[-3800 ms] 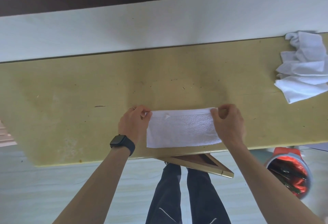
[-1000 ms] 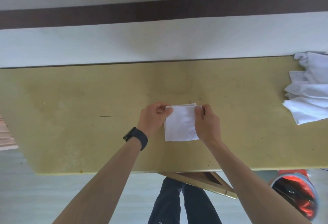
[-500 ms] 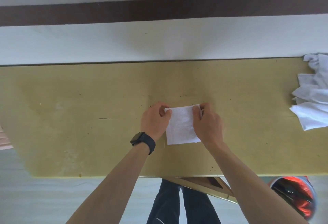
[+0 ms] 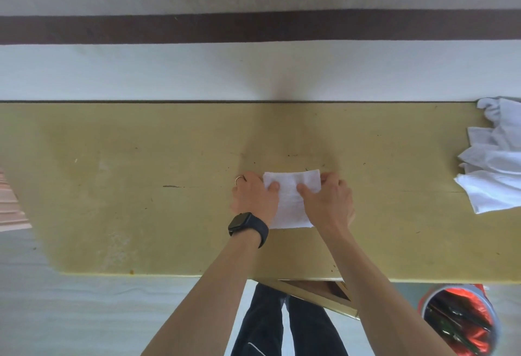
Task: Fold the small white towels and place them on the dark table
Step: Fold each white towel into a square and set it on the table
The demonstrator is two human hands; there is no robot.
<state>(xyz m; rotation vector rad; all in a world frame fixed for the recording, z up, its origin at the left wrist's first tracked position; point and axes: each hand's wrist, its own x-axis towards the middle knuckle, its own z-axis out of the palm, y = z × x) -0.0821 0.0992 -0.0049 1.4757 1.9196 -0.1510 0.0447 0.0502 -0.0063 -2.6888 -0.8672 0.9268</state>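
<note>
Yellow table (image 4: 141,186) stands by a white wall (image 4: 253,74), and a folded towel (image 4: 290,203) lies flat near its middle. On each side of the towel, the left hand (image 4: 255,198) and the right hand (image 4: 328,205) pinch it near the far edge, thumbs on top and fingers curled in tight. A pile (image 4: 496,164) of loose towels sits at the right end, well apart.
</note>
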